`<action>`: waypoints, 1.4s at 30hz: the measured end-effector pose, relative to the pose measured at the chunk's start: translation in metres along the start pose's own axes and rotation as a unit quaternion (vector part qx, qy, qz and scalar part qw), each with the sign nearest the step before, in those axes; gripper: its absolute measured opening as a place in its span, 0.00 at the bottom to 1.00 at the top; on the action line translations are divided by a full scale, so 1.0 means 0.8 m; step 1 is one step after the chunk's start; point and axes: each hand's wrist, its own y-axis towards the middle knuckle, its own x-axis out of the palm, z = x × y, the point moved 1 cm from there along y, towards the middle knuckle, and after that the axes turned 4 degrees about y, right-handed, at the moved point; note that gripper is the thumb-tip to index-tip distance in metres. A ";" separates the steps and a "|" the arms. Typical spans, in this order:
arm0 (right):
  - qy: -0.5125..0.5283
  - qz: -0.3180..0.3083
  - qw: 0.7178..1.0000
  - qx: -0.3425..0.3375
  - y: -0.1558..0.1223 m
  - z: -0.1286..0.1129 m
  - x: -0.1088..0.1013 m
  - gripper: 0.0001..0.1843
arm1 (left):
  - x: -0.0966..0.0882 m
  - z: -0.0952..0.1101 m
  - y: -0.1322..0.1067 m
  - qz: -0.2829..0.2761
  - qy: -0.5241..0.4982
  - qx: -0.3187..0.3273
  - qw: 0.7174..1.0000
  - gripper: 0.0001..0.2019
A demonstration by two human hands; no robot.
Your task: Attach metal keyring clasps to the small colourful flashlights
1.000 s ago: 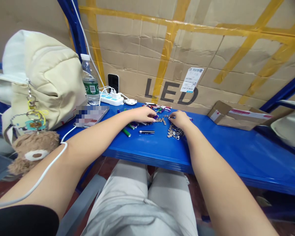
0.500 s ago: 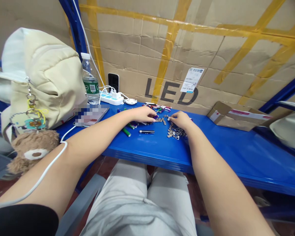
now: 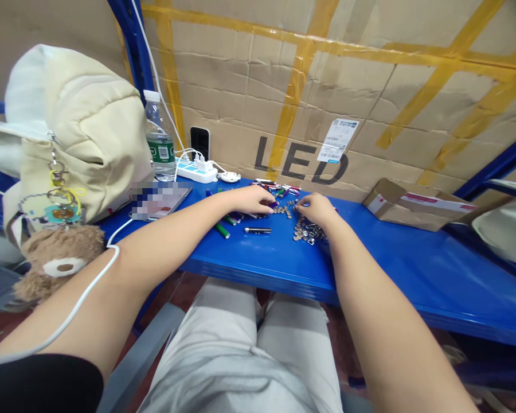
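My left hand [image 3: 257, 199] is closed around a short purple metal tube [image 3: 274, 204], whose end shows at the fingertips. Opposite it, my right hand [image 3: 315, 206] pinches a small round metal piece, apparently a button cell, mostly covered by the fingers. Loose button cells [image 3: 289, 210] lie between the hands. Below my right hand is a heap of more button cells and small metal clips [image 3: 313, 234]. A black penlight-like tube [image 3: 257, 230] lies nearer the front edge. Green tubes [image 3: 222, 230] and others lie under my left wrist; several coloured tubes [image 3: 277, 187] are piled behind.
On the blue table [image 3: 258, 258], a phone-like device [image 3: 167, 198], power strip [image 3: 195, 170] and water bottle [image 3: 160, 140] stand left, beside a cream backpack [image 3: 90, 126]. An open cardboard box [image 3: 417, 203] sits right. A white cable [image 3: 83, 298] crosses my left forearm.
My right fingertips have turned slightly, so the round piece shows less than before. The left hand and the tube stay in place; the view shifts a little.
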 end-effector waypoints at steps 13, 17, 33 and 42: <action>0.237 -0.046 0.968 -0.074 -0.018 -0.064 -0.001 0.10 | 0.004 0.002 0.003 -0.001 0.005 -0.018 1.000 0.15; 0.238 -0.001 0.970 -0.054 -0.016 -0.058 -0.007 0.11 | 0.001 0.005 0.004 0.021 0.009 -0.019 1.000 0.15; 0.266 -0.137 0.953 -0.052 -0.018 -0.050 0.001 0.11 | 0.003 -0.001 0.009 0.168 0.206 0.120 0.957 0.12; 0.420 -0.180 0.889 -0.043 -0.029 -0.057 -0.017 0.21 | -0.011 0.004 0.003 0.232 0.152 0.144 0.950 0.13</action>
